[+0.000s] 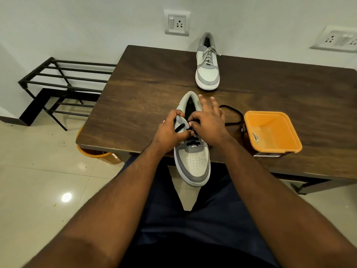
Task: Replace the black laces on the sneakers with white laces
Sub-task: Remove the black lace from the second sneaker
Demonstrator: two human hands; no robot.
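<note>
Gripping the near sneaker (pixel 193 161) at frame centre, your left hand (pixel 170 132) clamps its side; your right hand (pixel 208 120) pinches the black lace (pixel 231 115), other fingers spread.

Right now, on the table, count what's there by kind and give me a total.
Sneakers: 2, the near sneaker and the far sneaker
Loose black lace: 1
Orange tub: 1
Total: 4

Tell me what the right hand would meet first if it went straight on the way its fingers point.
Probably the far sneaker: the right hand points away across bare table toward it, though depth is unclear.
</note>
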